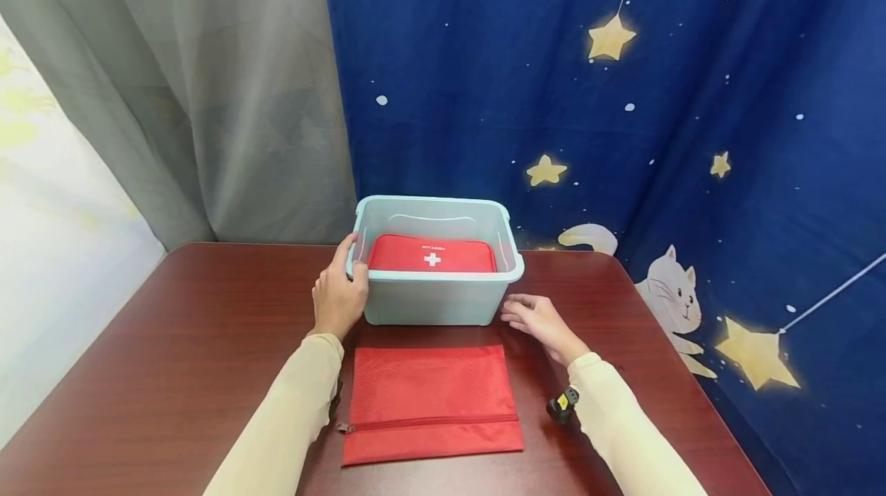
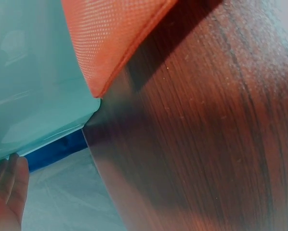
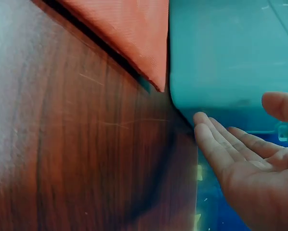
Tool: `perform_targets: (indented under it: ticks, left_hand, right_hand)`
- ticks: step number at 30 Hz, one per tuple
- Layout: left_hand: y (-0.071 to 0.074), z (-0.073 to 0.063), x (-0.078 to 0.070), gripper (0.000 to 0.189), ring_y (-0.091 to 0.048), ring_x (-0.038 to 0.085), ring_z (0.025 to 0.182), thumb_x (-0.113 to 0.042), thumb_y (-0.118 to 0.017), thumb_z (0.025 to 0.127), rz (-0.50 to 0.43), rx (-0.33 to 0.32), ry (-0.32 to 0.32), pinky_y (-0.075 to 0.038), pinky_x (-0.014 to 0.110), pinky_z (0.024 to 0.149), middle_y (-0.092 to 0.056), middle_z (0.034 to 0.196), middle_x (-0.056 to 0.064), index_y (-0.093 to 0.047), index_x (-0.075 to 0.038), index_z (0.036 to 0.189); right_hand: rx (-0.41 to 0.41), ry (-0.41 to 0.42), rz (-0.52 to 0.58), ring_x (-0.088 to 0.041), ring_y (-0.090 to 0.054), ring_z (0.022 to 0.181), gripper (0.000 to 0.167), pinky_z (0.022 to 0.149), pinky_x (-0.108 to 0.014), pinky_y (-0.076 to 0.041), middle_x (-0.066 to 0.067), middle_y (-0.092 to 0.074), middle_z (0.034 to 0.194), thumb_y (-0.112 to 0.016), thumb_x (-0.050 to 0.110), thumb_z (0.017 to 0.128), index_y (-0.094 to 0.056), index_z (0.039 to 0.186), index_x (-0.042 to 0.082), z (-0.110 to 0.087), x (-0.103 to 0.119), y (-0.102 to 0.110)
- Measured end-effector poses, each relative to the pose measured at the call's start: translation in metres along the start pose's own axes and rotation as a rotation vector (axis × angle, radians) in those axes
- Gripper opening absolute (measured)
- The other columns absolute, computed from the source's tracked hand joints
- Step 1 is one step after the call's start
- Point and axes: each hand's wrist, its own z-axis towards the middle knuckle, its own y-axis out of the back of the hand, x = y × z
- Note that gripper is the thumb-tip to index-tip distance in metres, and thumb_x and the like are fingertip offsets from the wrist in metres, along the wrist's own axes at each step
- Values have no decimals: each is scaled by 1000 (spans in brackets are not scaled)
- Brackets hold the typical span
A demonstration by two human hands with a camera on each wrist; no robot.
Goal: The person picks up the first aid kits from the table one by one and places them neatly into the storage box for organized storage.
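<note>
A pale teal plastic bin (image 1: 432,300) stands near the back edge of the table. Inside it lies a red first aid pouch (image 1: 464,254) with a white cross. My left hand (image 1: 339,296) grips the bin's front left corner, thumb at the front of the rim and fingers along the left side. My right hand (image 1: 536,319) is beside the bin's lower right corner, fingers extended and thumb apart in the right wrist view. In front of the bin a flat red zippered pouch (image 1: 432,388) lies on the table, its zipper pull at the left.
The dark reddish wooden table (image 1: 228,373) extends to both sides of the bin. Behind it hang a grey curtain (image 1: 256,96) and a blue curtain (image 1: 471,81) with stars. A bright, pale panel (image 1: 55,250) borders the table's left side.
</note>
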Motion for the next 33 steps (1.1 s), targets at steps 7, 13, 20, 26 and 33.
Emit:
perform_targets:
  ticks: [7, 13, 20, 26, 33]
  left_hand:
    - [0, 0, -1, 50, -65, 37, 85, -23, -47, 95, 3, 5, 5, -46, 52, 66, -69, 119, 16, -52, -27, 145]
    - [1, 1, -4, 49, -65, 37, 86, -23, -47, 95, 0, 1, 6, -46, 53, 67, -69, 119, 16, -52, -27, 144]
    - [1, 1, -4, 50, -65, 36, 85, -25, -45, 95, 5, 5, 18, -46, 52, 67, -69, 118, 16, -52, -28, 144]
    - [1, 1, -4, 50, -65, 36, 84, -24, -46, 95, 5, 4, 21, -46, 52, 66, -70, 118, 16, -53, -27, 144]
    - [1, 0, -5, 49, -64, 36, 79, -21, -48, 95, 3, -2, 17, -44, 48, 64, -70, 116, 16, -53, -27, 144]
  right_hand:
    - [38, -3, -17, -40, -61, 118, 52, 99, -43, -46, -34, -58, 128, -54, 12, 101, -40, 140, -18, -4, -5, -4]
    - [75, -2, -18, -39, -61, 117, 49, 99, -42, -46, -33, -60, 127, -54, 12, 101, -43, 138, -18, -8, -9, -5]
    - [116, 15, -69, -34, -64, 115, 53, 99, -43, -46, -28, -62, 127, -63, 17, 97, -48, 136, -15, -14, -11, -6]
    - [159, 69, -192, -27, -65, 113, 55, 99, -44, -47, -20, -67, 123, -70, 22, 92, -55, 134, -10, -18, -16, -6]
    - [250, 145, -271, -35, -61, 118, 63, 98, -46, -47, -20, -66, 123, -77, 22, 86, -54, 136, -8, -23, -19, -10]
